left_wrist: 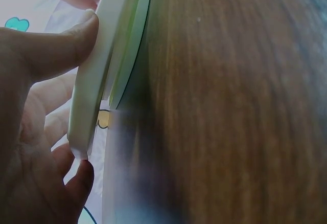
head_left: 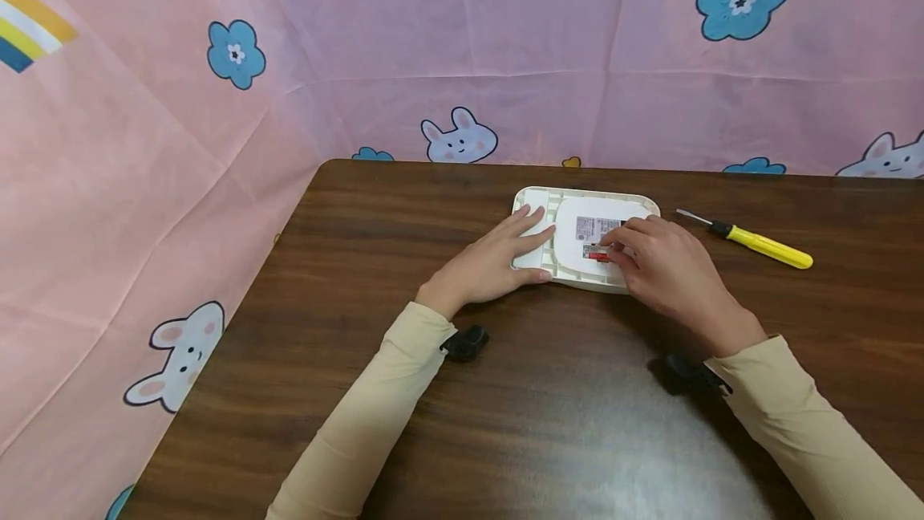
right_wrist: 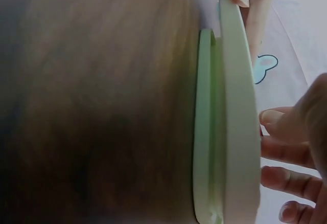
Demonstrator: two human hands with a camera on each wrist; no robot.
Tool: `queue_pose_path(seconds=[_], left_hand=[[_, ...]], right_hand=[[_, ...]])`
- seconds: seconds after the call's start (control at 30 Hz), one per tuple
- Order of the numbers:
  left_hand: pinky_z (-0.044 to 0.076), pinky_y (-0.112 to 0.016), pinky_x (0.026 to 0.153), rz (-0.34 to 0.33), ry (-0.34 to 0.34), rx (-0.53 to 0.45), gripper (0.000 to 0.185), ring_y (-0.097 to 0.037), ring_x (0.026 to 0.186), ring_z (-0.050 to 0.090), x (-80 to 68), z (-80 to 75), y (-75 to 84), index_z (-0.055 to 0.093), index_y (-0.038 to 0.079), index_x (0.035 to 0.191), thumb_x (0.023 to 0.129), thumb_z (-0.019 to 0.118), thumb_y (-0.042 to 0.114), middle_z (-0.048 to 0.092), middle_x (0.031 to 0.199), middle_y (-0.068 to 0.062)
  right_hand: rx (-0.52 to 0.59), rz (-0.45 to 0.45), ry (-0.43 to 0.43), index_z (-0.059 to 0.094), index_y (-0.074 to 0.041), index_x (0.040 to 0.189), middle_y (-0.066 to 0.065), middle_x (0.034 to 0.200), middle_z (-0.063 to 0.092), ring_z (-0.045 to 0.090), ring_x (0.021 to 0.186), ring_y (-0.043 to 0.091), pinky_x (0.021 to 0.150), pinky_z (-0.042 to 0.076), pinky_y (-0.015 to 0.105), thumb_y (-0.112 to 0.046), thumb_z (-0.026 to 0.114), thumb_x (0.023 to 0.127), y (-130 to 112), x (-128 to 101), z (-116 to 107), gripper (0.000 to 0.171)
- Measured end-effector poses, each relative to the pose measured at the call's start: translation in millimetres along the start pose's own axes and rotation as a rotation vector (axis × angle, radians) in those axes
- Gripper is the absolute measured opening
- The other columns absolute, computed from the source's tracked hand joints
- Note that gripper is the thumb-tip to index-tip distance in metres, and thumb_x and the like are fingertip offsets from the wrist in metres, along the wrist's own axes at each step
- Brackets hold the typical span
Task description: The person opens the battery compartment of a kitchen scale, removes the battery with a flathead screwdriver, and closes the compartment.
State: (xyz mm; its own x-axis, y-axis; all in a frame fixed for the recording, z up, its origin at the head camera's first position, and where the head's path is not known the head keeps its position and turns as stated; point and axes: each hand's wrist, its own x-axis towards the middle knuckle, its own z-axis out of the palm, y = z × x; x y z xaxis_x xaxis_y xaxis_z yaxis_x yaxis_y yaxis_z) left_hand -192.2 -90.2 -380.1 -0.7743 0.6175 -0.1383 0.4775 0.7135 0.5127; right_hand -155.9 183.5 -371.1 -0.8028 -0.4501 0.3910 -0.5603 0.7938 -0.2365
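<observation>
clock face as in the head view, 12 o'clock toward the patterned cloth [head_left: 556, 46].

item 1: white appliance [head_left: 628, 206], face with printed label [head_left: 595, 229] uppermost; lies on brown wooden table [head_left: 404, 223]; long axis roughly 9 to 3 o'clock.

item 2: small slot in the white face, holding a red piece [head_left: 597, 257], possibly a battery; visible length runs 9 to 3 o'clock, along the appliance. its 3 o'clock end meets the right hand's fingertips, so the full extent is hidden.

item 3: right hand [head_left: 667, 270], the nearer to the red piece by far; comes in from 4 o'clock. thumb and forefinger are bent close together at the slot, red piece at about 8 o'clock from the forefinger tip. a sliver of red shows beside them in the right wrist view; cannot tell whether they pinch it or only touch.

item 4: left hand [head_left: 498, 259], fingers spread over the appliance's 9 o'clock end, thumb against the near edge; red piece lies at 3 o'clock from it, apart.

item 5: yellow-handled screwdriver [head_left: 768, 246], unheld, at 3 o'clock from the appliance; shaft points to 10 o'clock.
</observation>
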Motion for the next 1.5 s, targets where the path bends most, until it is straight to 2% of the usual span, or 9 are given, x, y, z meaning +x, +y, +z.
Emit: queue_pose_path(seconds=[0.43,0.7,1.1,1.2,1.33,1.4,1.5], left_hand=[[0.016,-0.044,0.135,-0.001,-0.013,-0.002,0.073,-0.012,0.167,-0.005,1.8,1.6,1.0,0.029,0.032,0.167,0.104,0.061,0.052,0.009,0.180,0.008],[0.017,-0.044,0.135,-0.001,-0.005,-0.005,0.073,-0.010,0.166,-0.005,1.6,1.4,1.6,0.029,0.032,0.167,0.105,0.060,0.053,0.009,0.179,0.009],[0.018,-0.045,0.134,0.011,-0.007,-0.014,0.073,-0.013,0.167,-0.004,0.1,-0.4,4.7,0.029,0.030,0.168,0.105,0.061,0.051,0.009,0.180,0.006],[0.018,-0.046,0.134,0.009,-0.006,-0.015,0.073,-0.013,0.167,-0.004,-0.8,-0.8,4.1,0.029,0.030,0.167,0.105,0.061,0.051,0.009,0.180,0.007],[0.017,-0.045,0.135,0.003,-0.006,-0.018,0.073,-0.012,0.167,-0.004,-1.9,-1.8,3.5,0.029,0.030,0.167,0.105,0.061,0.051,0.009,0.180,0.007],[0.017,-0.045,0.135,0.003,-0.006,-0.016,0.073,-0.012,0.167,-0.004,-2.1,-2.0,3.2,0.029,0.030,0.167,0.105,0.061,0.050,0.009,0.180,0.007],[0.016,-0.045,0.135,0.006,-0.003,-0.014,0.073,-0.013,0.167,-0.004,-1.5,-1.9,3.2,0.030,0.029,0.167,0.105,0.061,0.051,0.009,0.180,0.006]], right_hand=[[0.015,0.043,-0.065,0.082,-0.010,0.103,0.010,0.101,0.079,0.070,0.095,0.034,0.081,0.056,0.056,-0.003,0.072,0.093,-1,-3,2,0.016],[0.005,0.012,-0.017,0.082,-0.008,0.099,0.011,0.099,0.079,0.070,0.095,0.035,0.082,0.056,0.054,0.001,0.072,0.089,1,-3,4,0.017],[0.016,-0.027,0.051,0.080,-0.011,0.091,0.006,0.088,0.075,0.068,0.083,0.029,0.078,0.055,0.050,0.002,0.073,0.088,6,-6,7,0.015],[0.017,-0.037,0.050,0.081,-0.010,0.091,0.007,0.089,0.075,0.068,0.084,0.029,0.084,0.055,0.052,0.003,0.072,0.088,7,-5,6,0.016],[0.021,-0.025,0.051,0.081,-0.012,0.093,0.006,0.089,0.074,0.066,0.085,0.028,0.085,0.055,0.052,0.003,0.072,0.089,9,-4,4,0.018],[0.017,-0.001,0.043,0.081,-0.012,0.094,0.007,0.091,0.073,0.064,0.085,0.028,0.078,0.054,0.050,0.002,0.072,0.090,12,-4,2,0.018],[0.013,0.056,0.019,0.081,-0.010,0.097,0.010,0.096,0.074,0.064,0.090,0.030,0.079,0.054,0.052,0.004,0.072,0.088,19,-5,-5,0.019]])
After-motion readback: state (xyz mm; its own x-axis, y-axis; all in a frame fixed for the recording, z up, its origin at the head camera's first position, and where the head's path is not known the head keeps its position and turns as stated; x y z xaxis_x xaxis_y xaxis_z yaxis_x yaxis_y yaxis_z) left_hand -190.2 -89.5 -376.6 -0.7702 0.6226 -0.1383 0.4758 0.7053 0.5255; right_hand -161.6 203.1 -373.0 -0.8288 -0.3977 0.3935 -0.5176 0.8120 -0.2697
